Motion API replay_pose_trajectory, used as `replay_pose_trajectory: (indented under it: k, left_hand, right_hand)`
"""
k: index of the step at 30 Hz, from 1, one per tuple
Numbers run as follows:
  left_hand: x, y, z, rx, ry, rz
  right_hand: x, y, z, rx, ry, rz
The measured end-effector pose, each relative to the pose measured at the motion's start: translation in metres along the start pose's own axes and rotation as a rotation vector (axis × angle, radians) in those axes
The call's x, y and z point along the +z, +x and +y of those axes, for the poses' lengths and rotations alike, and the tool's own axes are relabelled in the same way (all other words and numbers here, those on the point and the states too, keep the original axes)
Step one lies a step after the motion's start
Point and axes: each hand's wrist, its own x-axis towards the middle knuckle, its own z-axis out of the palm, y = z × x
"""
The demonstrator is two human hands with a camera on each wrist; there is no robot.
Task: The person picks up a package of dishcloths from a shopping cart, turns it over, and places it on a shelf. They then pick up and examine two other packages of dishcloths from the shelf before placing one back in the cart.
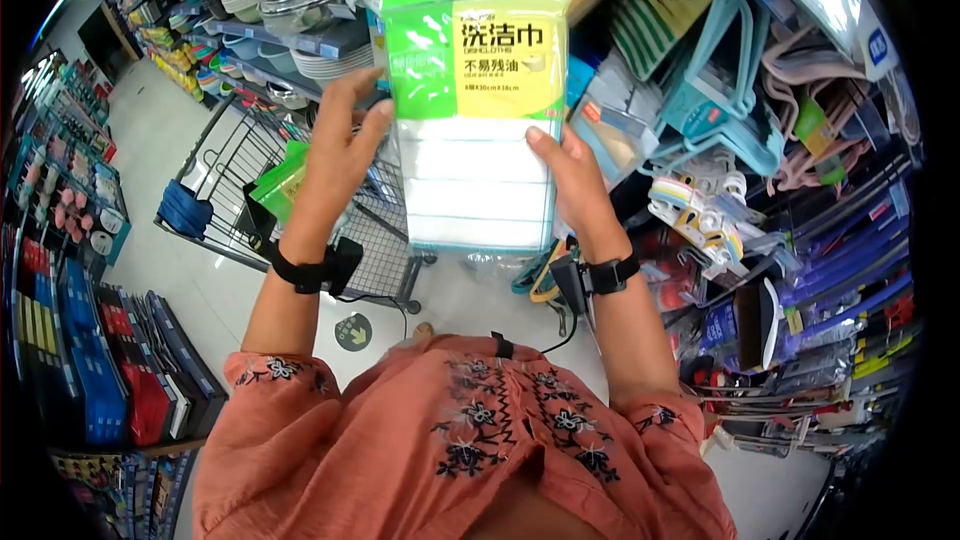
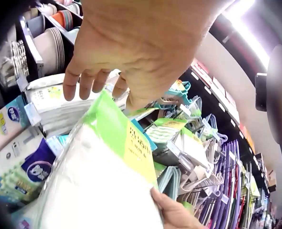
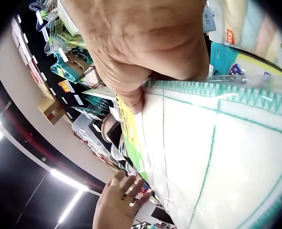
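Note:
A clear pack of white dishcloths (image 1: 478,185) with a green and yellow header is held upright in front of the body. My right hand (image 1: 582,180) grips its right edge, thumb on the front face and the other fingers hidden behind. Teal stitching on the cloths (image 3: 217,143) shows close up in the right wrist view. By the upper left edge of the pack is my left hand (image 1: 345,135), its fingers spread and slightly bent. The left wrist view has that hand (image 2: 136,57) above the green header, holding nothing.
A wire shopping cart (image 1: 225,175) stands at the left with a green packet (image 1: 280,183) in it. Shelves of bowls (image 1: 300,10) rise behind. Hangers (image 1: 730,90) and more packs of cloths (image 1: 665,5) hang close on the right.

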Motion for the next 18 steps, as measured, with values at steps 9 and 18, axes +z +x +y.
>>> replay_pose_trajectory:
  k: [9,18]
  left_hand:
    - [0.071,-0.058,0.019,-0.153,-0.327,-0.066]
    - [0.089,-0.102,0.048,-0.687,-1.532,-0.292]
  right_hand:
    - [0.039,-0.049,-0.04,-0.285,-0.474,0.076]
    - [0.082,-0.116,-0.046,-0.695,-0.999,-0.265]
